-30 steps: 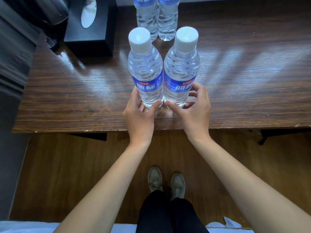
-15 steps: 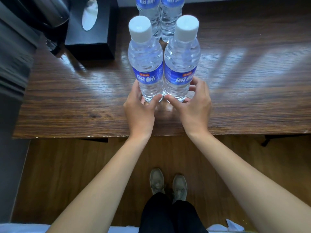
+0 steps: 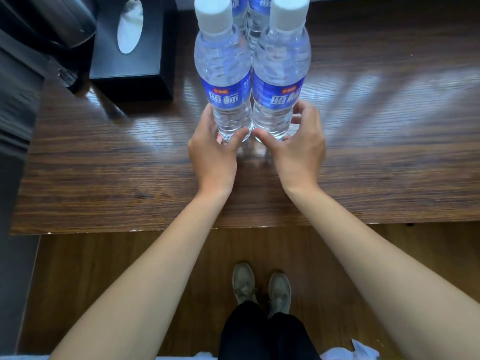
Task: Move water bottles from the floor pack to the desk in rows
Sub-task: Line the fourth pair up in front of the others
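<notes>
Two clear water bottles with blue labels and white caps stand upright side by side on the dark wooden desk [image 3: 104, 165]. My left hand [image 3: 211, 149] grips the base of the left bottle [image 3: 223, 74], thumb in front and fingers round its left side. My right hand [image 3: 298, 144] grips the base of the right bottle [image 3: 280, 74] the same way. Directly behind them stand two more bottles [image 3: 246, 19], mostly hidden and cut off by the top edge. The floor pack is out of view.
A black tissue box [image 3: 132, 55] sits on the desk to the left of the bottles, with a dark shiny object [image 3: 62, 24] behind it at the corner. The desk's front edge runs across the middle; below it are wooden floor and my shoes [image 3: 259, 284].
Both hands have slid the two bottles away from the desk's front edge, up against the two bottles at the back. Both grips stay the same.
</notes>
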`<state>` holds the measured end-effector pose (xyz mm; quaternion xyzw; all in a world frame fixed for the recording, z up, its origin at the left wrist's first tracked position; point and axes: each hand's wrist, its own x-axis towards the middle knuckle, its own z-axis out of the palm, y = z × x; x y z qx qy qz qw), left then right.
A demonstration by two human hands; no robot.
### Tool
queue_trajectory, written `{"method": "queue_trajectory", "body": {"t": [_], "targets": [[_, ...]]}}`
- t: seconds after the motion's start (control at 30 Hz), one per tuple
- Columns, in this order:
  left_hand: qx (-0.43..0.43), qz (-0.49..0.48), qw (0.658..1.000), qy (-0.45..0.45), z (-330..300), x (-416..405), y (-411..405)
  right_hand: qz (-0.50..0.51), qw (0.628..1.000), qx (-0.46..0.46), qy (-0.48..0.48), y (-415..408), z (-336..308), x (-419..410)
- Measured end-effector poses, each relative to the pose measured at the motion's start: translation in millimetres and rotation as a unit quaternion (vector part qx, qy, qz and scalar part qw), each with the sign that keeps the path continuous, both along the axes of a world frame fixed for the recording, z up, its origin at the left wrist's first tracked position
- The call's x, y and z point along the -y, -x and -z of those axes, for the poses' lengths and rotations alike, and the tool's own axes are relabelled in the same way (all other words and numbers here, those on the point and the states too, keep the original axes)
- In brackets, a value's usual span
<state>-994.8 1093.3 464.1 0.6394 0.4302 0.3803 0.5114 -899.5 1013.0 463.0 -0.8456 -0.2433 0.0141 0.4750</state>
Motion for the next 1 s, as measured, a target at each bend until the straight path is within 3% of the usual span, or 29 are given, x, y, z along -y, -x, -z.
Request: {"method": "queue_trajectory", "body": {"t": [1.0], "targets": [[0.001, 0.013, 1.000, -0.025, 3, -71, -58, 0.025, 0.999, -0.012, -0.028, -58, 3, -76]]}}
